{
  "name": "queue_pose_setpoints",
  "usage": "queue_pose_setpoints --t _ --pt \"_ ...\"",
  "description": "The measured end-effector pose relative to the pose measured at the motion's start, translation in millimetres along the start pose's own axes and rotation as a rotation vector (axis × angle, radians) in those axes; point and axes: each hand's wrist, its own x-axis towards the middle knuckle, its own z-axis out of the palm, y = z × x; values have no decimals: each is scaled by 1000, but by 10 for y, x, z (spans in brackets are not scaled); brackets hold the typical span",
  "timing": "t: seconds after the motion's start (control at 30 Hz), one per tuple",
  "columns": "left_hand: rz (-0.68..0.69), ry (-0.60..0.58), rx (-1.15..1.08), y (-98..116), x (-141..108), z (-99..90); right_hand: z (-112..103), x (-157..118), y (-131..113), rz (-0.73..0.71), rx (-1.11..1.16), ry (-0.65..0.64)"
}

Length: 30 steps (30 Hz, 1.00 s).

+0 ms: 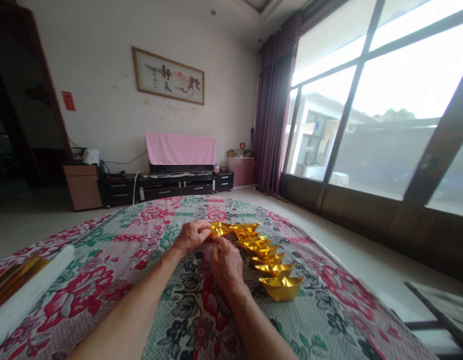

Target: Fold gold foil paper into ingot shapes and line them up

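Note:
Several gold foil paper ingots (275, 270) stand in a curved row on the flowered cloth, running from the near right to the far middle. At the far left end of this row is one more gold paper ingot (219, 229), between my two hands. My left hand (194, 235) pinches its left tip with bent fingers. My right hand (227, 260) is curled just in front of it; its fingertips are partly hidden behind the hand, at the ingot's near edge.
A flowered cloth (141, 285) covers the round table. At the left edge lie gold foil sheets (19, 280) and a white roll (36, 295). Beyond the table stand a low black cabinet (167, 191) and a screen under a pink cloth (181, 148). Tall windows (385, 140) line the right.

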Motion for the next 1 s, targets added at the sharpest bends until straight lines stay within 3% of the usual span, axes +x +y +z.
queue_pose_setpoints --t 1.0 --pt "27 -3 -14 56 -2 -38 4 1 0 10 20 12"
